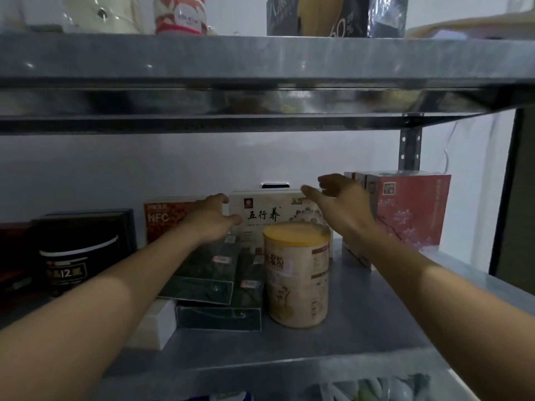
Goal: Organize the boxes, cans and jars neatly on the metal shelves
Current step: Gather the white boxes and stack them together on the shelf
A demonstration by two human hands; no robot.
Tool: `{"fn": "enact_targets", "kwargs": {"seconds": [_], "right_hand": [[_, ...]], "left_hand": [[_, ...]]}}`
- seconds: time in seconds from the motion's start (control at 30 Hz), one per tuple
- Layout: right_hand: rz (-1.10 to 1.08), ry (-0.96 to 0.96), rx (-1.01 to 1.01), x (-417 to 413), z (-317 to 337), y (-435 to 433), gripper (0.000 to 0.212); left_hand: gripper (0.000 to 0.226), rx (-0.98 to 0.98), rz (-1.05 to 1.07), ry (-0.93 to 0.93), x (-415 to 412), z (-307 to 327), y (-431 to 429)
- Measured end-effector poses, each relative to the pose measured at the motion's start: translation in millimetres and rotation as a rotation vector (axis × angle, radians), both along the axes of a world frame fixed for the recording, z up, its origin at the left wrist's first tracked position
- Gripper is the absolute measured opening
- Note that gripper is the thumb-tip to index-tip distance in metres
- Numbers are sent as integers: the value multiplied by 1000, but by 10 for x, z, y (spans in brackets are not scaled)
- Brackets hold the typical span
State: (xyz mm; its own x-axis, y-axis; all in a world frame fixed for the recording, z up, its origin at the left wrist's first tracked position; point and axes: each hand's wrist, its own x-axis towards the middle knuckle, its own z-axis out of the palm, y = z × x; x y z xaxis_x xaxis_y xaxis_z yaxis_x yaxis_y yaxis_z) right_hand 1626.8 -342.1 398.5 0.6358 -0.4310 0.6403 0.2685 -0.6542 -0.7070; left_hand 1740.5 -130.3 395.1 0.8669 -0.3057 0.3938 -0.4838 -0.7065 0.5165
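Observation:
A white box with black Chinese lettering stands upright at the back of the middle metal shelf. My left hand grips its left edge, thumb on the front face and fingers at the upper corner. My right hand hovers at the box's upper right corner with its fingers spread and holds nothing; I cannot tell whether it touches the box. A tall beige can with a yellow lid stands right in front of the box, between my forearms.
Two dark green boxes lie stacked left of the can, beside a small white box. An orange NFC box and a black box stand further left, pink boxes at the right. The upper shelf carries more items.

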Motion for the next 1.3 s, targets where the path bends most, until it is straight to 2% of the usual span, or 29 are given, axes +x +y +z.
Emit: {"fn": "enact_targets", "kwargs": {"seconds": [0.13, 0.27, 0.33, 0.43, 0.5, 0.67, 0.8, 0.97, 1.1, 1.17, 1.3], "right_hand": [[122, 170, -117, -318, 54, 379, 79], [26, 298, -241, -430, -38, 719, 94], [-63, 358, -286, -443, -130, 775, 92], [-156, 398, -327, -465, -273, 829, 79], [-201, 374, -309, -493, -346, 871, 76], [-248, 262, -252, -530, -431, 930, 69], [-274, 231, -184, -531, -438, 835, 68], [-295, 203, -159, -592, -451, 651, 70], [-309, 189, -129, -601, -476, 527, 73], [-304, 182, -129, -603, -494, 495, 75], [-271, 184, -152, -599, -537, 454, 77]], "left_hand": [[60, 66, -57, -55, -278, 16, 198], [68, 172, -77, -58, -441, -75, 480], [69, 224, -95, -3, -487, -148, 602], [56, 245, -189, 56, -592, -243, 750], [53, 263, -219, 43, -652, -303, 794], [84, 280, -203, -14, -664, -408, 775], [82, 258, -240, 34, -760, -387, 680], [67, 239, -313, 57, -826, -392, 541], [87, 156, -339, 171, -843, -416, 498], [97, 92, -327, 163, -845, -451, 503], [100, 18, -334, 157, -817, -572, 504]]}}
